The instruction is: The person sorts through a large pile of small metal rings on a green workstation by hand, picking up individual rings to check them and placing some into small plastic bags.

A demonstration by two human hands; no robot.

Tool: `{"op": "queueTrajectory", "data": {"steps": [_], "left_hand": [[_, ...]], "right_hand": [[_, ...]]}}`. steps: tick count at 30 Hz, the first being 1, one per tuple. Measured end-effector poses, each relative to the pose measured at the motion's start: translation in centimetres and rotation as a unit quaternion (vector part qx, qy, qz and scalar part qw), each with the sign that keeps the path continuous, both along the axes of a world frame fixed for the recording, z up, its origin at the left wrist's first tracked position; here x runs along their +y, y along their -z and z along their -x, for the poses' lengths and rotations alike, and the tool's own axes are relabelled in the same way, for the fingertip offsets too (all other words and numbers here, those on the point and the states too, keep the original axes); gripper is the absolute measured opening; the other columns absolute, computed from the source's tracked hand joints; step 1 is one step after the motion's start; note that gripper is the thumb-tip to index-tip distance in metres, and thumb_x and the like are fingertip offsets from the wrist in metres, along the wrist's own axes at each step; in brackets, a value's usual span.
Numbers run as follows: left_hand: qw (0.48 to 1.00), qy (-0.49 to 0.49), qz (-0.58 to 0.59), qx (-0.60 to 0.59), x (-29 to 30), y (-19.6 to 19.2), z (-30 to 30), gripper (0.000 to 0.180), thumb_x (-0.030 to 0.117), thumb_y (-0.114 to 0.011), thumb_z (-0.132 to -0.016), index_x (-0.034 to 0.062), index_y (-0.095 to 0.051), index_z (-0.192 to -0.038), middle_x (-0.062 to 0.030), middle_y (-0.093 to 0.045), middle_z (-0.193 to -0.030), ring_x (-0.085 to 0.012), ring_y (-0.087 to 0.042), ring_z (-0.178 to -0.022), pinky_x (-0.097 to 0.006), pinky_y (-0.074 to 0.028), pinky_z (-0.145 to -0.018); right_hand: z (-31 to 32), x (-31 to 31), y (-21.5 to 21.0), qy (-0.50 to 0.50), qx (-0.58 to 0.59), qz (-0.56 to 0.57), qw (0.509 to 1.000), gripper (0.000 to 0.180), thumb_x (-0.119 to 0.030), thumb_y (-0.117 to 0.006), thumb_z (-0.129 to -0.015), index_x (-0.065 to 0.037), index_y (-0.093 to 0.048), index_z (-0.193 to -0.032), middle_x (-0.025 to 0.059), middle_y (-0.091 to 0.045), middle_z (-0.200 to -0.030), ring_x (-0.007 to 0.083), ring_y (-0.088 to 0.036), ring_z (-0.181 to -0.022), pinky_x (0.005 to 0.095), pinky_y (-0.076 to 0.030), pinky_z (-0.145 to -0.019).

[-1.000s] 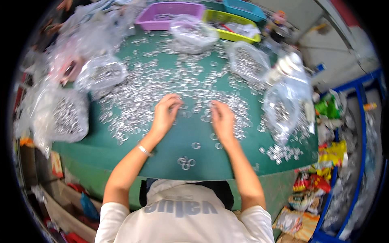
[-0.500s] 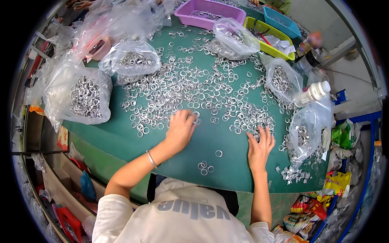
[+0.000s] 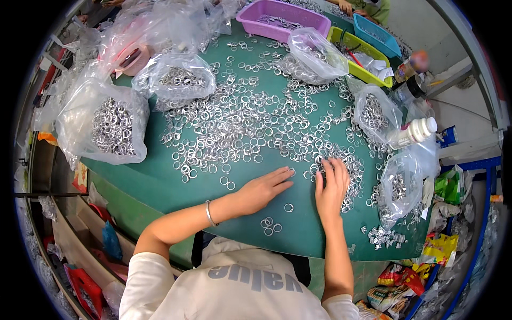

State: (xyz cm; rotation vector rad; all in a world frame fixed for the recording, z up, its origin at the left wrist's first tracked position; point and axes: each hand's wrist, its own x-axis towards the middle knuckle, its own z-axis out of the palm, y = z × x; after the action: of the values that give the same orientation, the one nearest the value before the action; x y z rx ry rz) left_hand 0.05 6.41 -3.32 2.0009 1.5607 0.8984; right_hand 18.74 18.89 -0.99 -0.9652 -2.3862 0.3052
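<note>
Silver rings point(image 3: 229, 122) lie heaped and scattered over the green table point(image 3: 154, 176). My left hand point(image 3: 262, 191), a bangle on its wrist, reaches rightward with its fingers stretched out low over the table. One small ring point(image 3: 292, 172) is at its fingertips; whether they touch it is hard to tell. At the near right edge of the heap, my right hand point(image 3: 332, 192) has its fingers spread over the rings there. Between the hands and the table's near edge are a single ring point(image 3: 288, 207) and a small cluster of rings point(image 3: 270, 226).
Clear bags of rings stand at the left point(image 3: 114, 128), upper left point(image 3: 184, 77) and right point(image 3: 400, 184). Purple point(image 3: 282, 32), yellow-green point(image 3: 368, 74) and blue trays point(image 3: 376, 37) line the far side. A white bottle point(image 3: 416, 132) leans at the right. Another person's hand point(image 3: 345, 6) shows far off.
My left hand has moved right and nearer to me, away from the heap's near edge, its fingers now pointing right. My right hand has shifted slightly left and up over the rings.
</note>
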Motion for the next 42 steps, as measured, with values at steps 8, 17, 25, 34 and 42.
{"op": "queueTrajectory", "data": {"steps": [8,17,25,34,42], "left_hand": [[0.954,-0.187,-0.069,0.223,5.5,-0.5,3.4,0.042,-0.004,-0.057,-0.078,0.0096,-0.062,-0.118,-0.0151,-0.045,-0.14,-0.0376,-0.037,-0.134,-0.053,-0.029,-0.111],[0.984,-0.149,-0.071,0.073,2.5,-2.2,2.9,0.034,-0.005,-0.06,-0.078,0.002,-0.062,-0.111,-0.0166,-0.052,-0.129,-0.0361,-0.048,-0.122,-0.046,-0.038,-0.105],[0.989,-0.077,-0.08,0.1,0.5,-1.4,-0.9,0.033,-0.002,-0.063,-0.078,0.0012,-0.062,-0.111,-0.0156,-0.054,-0.123,-0.0339,-0.053,-0.11,-0.042,-0.045,-0.089],[0.992,-0.124,-0.012,0.015,0.4,-3.7,-0.5,0.03,0.001,-0.066,-0.079,0.0027,-0.062,-0.109,-0.0109,-0.055,-0.103,-0.0296,-0.054,-0.09,-0.039,-0.045,-0.079],[0.988,-0.115,0.087,-0.05,-5.6,-3.7,-2.1,0.034,0.009,-0.07,-0.08,0.0047,-0.062,-0.113,-0.0123,-0.055,-0.108,-0.0319,-0.053,-0.097,-0.04,-0.044,-0.083]], "right_hand": [[4.1,3.7,1.1,-0.076,-0.081,-0.021,0.994,0.035,-0.015,-0.065,-0.086,-0.009,-0.061,-0.12,0.0126,-0.051,-0.13,0.0354,-0.043,-0.125,0.0525,-0.03,-0.104],[-3.9,1.3,-0.9,0.074,0.004,0.074,0.994,0.025,-0.006,-0.067,-0.081,-0.007,-0.066,-0.105,0.0102,-0.055,-0.12,0.0303,-0.049,-0.115,0.0426,-0.034,-0.097],[-2.8,-0.1,-1.5,0.111,-0.019,0.021,0.993,0.027,-0.006,-0.068,-0.082,-0.005,-0.063,-0.108,0.0091,-0.055,-0.114,0.0286,-0.05,-0.108,0.0414,-0.035,-0.093],[-2.2,-2.5,-2.3,0.08,-0.036,-0.031,0.996,0.021,-0.005,-0.067,-0.08,-0.006,-0.067,-0.102,0.0079,-0.057,-0.11,0.0278,-0.051,-0.103,0.0388,-0.036,-0.088],[-1.9,-6.8,-2.6,-0.127,-0.02,0.19,0.973,0.028,-0.005,-0.07,-0.076,-0.006,-0.066,-0.103,0.0067,-0.056,-0.099,0.0261,-0.052,-0.087,0.0387,-0.04,-0.074]]}}
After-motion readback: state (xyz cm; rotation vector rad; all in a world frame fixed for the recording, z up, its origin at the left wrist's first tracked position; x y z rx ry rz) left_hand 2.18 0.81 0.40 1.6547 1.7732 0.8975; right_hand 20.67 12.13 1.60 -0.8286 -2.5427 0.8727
